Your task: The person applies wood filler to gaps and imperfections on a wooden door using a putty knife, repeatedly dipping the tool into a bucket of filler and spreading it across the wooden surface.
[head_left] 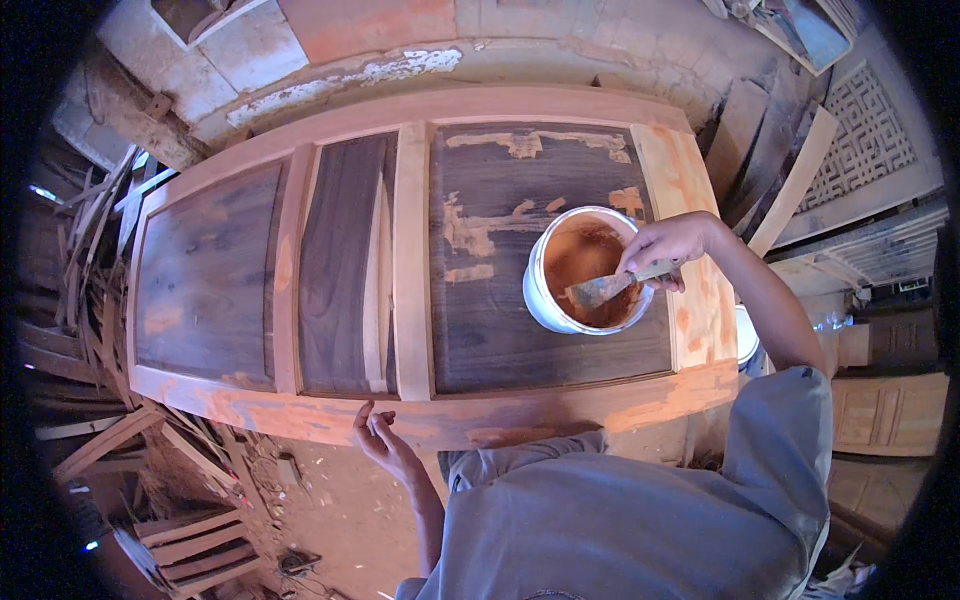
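A panelled wooden door lies flat, with dark panels, paler frame and patches of light brown filler. On its right panel sits a white bucket of brown paste. My right hand grips a smeared putty knife by its handle, blade dipping into the bucket. At the door's near edge, left of centre, is my left hand, empty, fingers loosely bent and apart.
Scrap wood is piled along the left, above a dirt floor. Planks and a carved lattice panel lean at right. Behind the door runs a wall; another pale container peeks out beside its right end.
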Demonstrator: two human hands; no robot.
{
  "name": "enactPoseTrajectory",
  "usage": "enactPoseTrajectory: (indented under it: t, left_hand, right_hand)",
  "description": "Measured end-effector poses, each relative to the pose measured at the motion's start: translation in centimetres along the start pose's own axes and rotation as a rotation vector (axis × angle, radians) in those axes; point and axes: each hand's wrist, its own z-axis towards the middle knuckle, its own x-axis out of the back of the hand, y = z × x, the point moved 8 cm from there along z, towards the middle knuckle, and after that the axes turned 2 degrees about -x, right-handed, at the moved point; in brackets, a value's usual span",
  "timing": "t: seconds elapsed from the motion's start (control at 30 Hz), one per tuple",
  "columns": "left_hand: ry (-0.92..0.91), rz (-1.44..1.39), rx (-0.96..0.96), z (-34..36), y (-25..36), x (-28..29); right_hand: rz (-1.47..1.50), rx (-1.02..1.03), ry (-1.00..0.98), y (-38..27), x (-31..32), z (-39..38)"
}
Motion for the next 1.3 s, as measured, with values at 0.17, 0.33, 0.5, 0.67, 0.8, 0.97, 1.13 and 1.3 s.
enactPoseTrajectory:
  t: [0.17,0.33,0.5,0.67,0.8,0.97,1.13,1.3]
  left_hand:
    - [-0.024,-0.036,-0.014,0.6,0.2,-0.9]
    - [-0.092,-0.104,-0.067,1.1,1.6,-2.8]
    - [-0.102,-0.114,-0.062,0.8,2.1,-3.8]
    - [-0.076,-0.132,-0.074,0.1,3.0,-3.5]
    - [-0.022,-0.089,-0.057,-0.4,2.3,-1.8]
    - [-0.004,-0.076,-0.008,-0.6,1.6,-0.9]
    - [0.019,-0.115,0.000,-0.8,1.8,-0.4]
    - [0.104,-0.255,0.075,-0.7,0.1,0.2]
  right_hand:
    - [0.062,0.029,0.103,1.2,0.2,-1.8]
    - [0.064,0.067,0.133,1.1,-0.2,-2.7]
    - [-0.805,0.495,0.645,-3.1,-1.4,0.2]
    - [-1.024,0.030,0.798,-3.7,-2.5,2.8]
    - [-1.078,-0.137,0.640,-4.1,-4.4,3.2]
    - [-1.083,-0.076,0.255,-4.2,-4.4,4.6]
    - [-0.515,-0.073,0.207,-2.0,-2.9,2.0]
    - [-0.248,0.008,0.263,-0.9,-3.2,-0.8]
